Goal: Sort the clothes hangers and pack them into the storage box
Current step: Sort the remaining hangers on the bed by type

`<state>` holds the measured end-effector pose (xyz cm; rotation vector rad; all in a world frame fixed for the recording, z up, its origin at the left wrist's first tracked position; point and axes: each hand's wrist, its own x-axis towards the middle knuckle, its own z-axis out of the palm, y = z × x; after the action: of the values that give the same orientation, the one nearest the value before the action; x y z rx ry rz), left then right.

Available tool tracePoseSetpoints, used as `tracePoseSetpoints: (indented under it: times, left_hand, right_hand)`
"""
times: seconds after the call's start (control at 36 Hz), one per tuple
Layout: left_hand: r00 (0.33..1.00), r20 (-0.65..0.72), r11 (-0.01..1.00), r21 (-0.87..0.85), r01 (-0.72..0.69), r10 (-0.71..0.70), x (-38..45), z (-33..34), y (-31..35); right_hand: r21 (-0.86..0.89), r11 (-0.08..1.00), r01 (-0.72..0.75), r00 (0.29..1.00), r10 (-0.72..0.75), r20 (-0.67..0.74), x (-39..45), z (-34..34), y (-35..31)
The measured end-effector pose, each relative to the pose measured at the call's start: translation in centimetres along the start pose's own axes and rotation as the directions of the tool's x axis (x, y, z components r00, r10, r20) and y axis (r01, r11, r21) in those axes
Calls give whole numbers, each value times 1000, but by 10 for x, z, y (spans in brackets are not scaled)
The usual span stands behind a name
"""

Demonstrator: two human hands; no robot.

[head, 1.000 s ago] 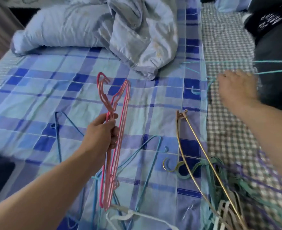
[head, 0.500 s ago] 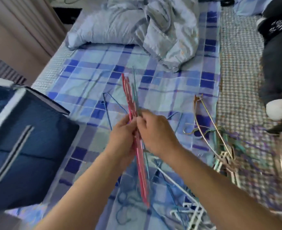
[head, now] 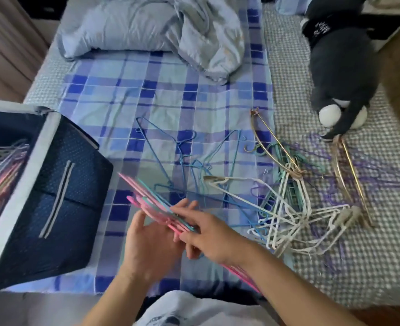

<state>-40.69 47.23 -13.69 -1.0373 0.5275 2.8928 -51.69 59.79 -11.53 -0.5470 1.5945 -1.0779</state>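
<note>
Two hands meet on a pink bundle (head: 151,205) of thin hangers with a teal one among them. The left hand (head: 147,245) lies under it, palm up, fingers loosely curled round the wires; the right hand (head: 206,234) pinches the bundle from above. The bundle slants up and left from the grip, its far tip pointing at the box (head: 53,184), which stands open to the left with coloured hangers already inside. Just beyond the grip, blue hangers (head: 170,151) lie loose on the checked sheet (head: 147,95). To the right sits a tangle of white hangers (head: 286,212), with gold hangers (head: 272,147) and purple hangers (head: 363,175) farther out. A crumpled quilt (head: 170,31) lies at the far end.
</note>
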Motion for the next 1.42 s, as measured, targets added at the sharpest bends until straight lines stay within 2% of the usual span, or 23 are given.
tracePoseSetpoints:
  times: [0.08,0.19,0.28,0.33,0.39,0.47,0.56,0.64,0.72,0.83,0.92,1.06,1.14,1.25,1.33,1.42]
  left_hand:
    - [993,-117,998,-60,10,-17,-9,-4,20]
    - [974,-210,996,-20,-85,79,-13,-24,43]
    - [965,-244,988,-87,-125,101,-15,-46,58]
    - [970,-233,983,-146,-109,73,-16,-61,65]
    - [970,-237,983,-163,-87,47,-16,-71,68]
    - [970,-242,986,-159,-55,15,-10,-82,66]
    - [975,-222,997,-68,-27,11,-5,-76,62]
    - [965,-262,1000,-28,-9,1,5,-84,58]
    - [936,-352,999,-39,-7,-7,15,-95,53]
    - [914,-406,1000,6,12,-9,24,-94,48]
    - [921,-389,1000,-23,-20,10,20,-96,50]
    - [945,-325,997,-54,-55,35,7,-98,54]
    - [941,-337,999,-12,-41,34,1,-105,55]
    - [939,-343,991,134,19,28,-9,-99,56]
    - [927,-375,991,130,41,11,-9,-93,57]
    - [932,-362,991,136,18,33,-13,-94,60]
  right_hand:
    - [-21,1000,-21,1000,22,13,7,34,-9]
    - [-176,984,-36,998,43,34,24,62,-12]
    - [-187,979,-81,994,64,-94,34,66,1]
    - [-114,979,-172,957,138,-255,38,61,19]
    - [-59,952,-300,887,256,-385,39,50,48]
    - [-190,833,-520,790,385,-477,41,29,104]
    - [-331,718,-612,758,413,-505,50,1,142]
    - [-490,614,-618,767,336,-546,77,-30,161]
    - [-644,522,-560,810,181,-557,106,-58,172]
    - [-844,265,-466,878,23,-478,123,-76,186]
    - [-889,138,-436,899,14,-438,136,-77,188]
    - [-853,127,-506,835,-177,-521,147,-88,185]
    - [-884,56,-463,865,-189,-465,152,-96,186]
    - [-894,44,-446,867,-229,-443,157,-100,183]
    - [-910,11,-416,888,-214,-408,156,-102,179]
    - [-937,70,-342,902,-256,-348,150,-99,173]
